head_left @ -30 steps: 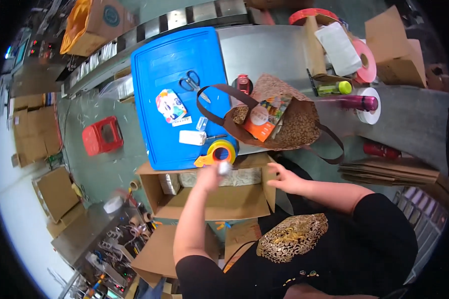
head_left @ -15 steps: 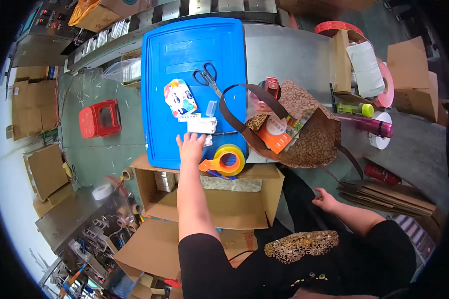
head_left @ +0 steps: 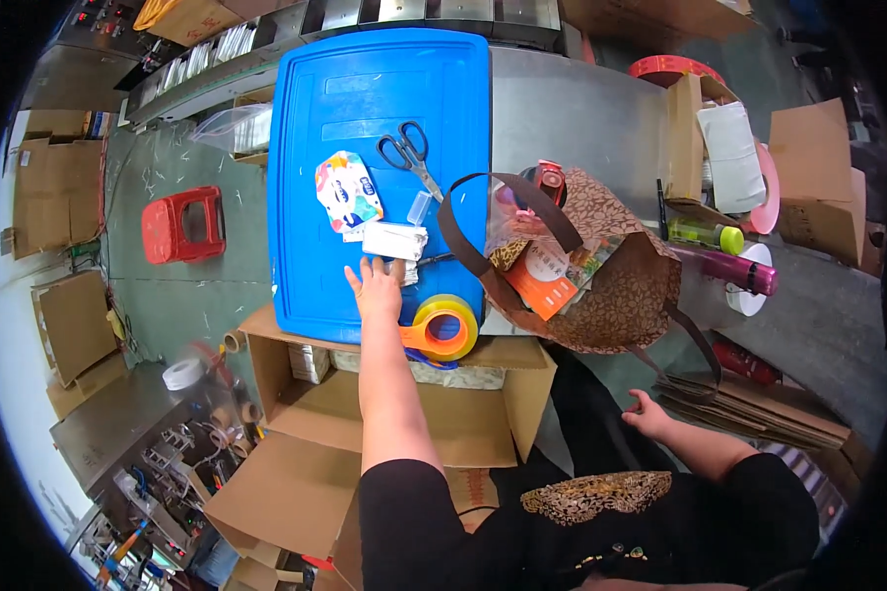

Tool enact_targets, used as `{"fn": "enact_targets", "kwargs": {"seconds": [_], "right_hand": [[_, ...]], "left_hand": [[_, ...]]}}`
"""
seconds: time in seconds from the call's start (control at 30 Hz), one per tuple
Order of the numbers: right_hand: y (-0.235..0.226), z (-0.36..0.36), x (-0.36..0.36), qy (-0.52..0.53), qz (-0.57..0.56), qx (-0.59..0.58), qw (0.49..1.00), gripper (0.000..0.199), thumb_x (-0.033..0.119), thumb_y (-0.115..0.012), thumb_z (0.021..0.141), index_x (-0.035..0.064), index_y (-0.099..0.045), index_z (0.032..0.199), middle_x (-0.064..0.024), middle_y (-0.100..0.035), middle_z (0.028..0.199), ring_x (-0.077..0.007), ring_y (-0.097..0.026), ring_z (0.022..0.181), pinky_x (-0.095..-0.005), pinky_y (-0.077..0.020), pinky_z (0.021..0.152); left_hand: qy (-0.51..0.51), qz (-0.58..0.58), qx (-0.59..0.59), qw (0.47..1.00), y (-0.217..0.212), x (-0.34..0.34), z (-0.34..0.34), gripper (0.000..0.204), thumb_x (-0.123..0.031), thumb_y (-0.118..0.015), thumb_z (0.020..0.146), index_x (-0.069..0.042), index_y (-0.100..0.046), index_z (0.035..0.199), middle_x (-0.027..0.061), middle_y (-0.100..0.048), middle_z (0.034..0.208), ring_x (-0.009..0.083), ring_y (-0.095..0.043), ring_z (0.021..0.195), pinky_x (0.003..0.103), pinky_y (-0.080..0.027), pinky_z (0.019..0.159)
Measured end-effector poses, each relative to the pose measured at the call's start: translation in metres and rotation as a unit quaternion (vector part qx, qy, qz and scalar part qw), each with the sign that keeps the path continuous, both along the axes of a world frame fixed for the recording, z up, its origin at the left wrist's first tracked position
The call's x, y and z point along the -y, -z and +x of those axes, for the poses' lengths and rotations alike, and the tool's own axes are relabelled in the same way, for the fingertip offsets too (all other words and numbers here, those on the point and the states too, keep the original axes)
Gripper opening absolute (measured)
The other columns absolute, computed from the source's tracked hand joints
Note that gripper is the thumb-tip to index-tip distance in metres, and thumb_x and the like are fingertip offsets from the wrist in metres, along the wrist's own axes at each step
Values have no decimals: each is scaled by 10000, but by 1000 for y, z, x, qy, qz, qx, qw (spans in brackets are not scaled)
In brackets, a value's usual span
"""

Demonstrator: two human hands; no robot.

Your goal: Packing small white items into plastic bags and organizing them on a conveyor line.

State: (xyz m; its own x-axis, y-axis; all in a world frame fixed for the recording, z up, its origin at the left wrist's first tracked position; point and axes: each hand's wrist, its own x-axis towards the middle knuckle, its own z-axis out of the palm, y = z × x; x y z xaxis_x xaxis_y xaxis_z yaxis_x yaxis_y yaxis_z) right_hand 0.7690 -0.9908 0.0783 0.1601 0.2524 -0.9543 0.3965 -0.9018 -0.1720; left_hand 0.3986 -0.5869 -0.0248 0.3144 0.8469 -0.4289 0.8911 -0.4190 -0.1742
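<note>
My left hand [head_left: 375, 292] lies on the blue lid [head_left: 315, 286] with its fingers spread. The fingertips are at the near edge of a white packet [head_left: 392, 240] and some crumpled white pieces partly hidden under it. Beyond are a colourful tissue pack [head_left: 348, 190], a small clear plastic box [head_left: 419, 208] and open black-handled scissors [head_left: 404, 150]. A dark pen [head_left: 438, 258] lies beside the packet. Just right of my left wrist is an orange tape dispenser [head_left: 443, 330] with yellowish tape. My right hand [head_left: 646, 414] hangs by my leg, apart from everything, holding nothing, its fingers loosely apart.
A brown patterned bag [head_left: 616, 286] with long handles stands right of the lid on the metal table [head_left: 581, 98]. An open cardboard box [head_left: 404, 414] is in front of me. A red stool [head_left: 182, 225] stands left. A purple bottle [head_left: 729, 271] lies far right.
The view has shifted slightly. The white packet sits a little farther from me, closer to the tissue pack, and the pen lies at a steeper slant. My left hand stays beside the packet.
</note>
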Motion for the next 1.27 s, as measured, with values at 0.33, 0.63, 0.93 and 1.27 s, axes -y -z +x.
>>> {"fn": "enact_targets", "kwargs": {"seconds": [0.33, 0.63, 0.93, 1.27], "right_hand": [[-4, -8, -3, -25, 16, -13, 999, 652, 189, -653, 719, 77, -307, 1260, -102, -587, 941, -209, -557, 876, -327, -439, 782], [-9, -25, 3, -85, 42, -24, 995, 543, 272, -632, 730, 62, -413, 1180, -101, -602, 937, -227, -575, 870, -324, -450, 763], [-26, -68, 28, -97, 126, 38, 986, 454, 263, -597, 746, 72, -468, 1137, -99, -603, 976, -260, -562, 923, -347, -440, 799], [-47, -120, 156, -57, 116, 100, 987, 436, 274, -597, 729, 112, -501, 1122, -89, -580, 1034, -232, -533, 1000, -367, -427, 835]], "left_hand": [[-33, 52, 19, 998, -12, 12, -30, 655, -168, -617, 719, -225, -317, 1298, 48, -361, 1303, 258, -285, 1234, 547, -160, 999], [-68, 131, 261, 954, -84, 84, -61, 604, -175, -649, 652, -72, -432, 1206, 169, -442, 1210, 341, -421, 1091, 453, -334, 892], [-262, -175, 160, 935, -115, 354, -172, 620, -222, -651, 700, 7, -398, 1217, 232, -452, 1177, 349, -441, 1096, 415, -353, 926], [-326, -387, 284, 815, -118, 400, -201, 515, -251, -633, 771, -12, -442, 1185, 155, -555, 1076, 178, -544, 953, 259, -431, 812]]}}
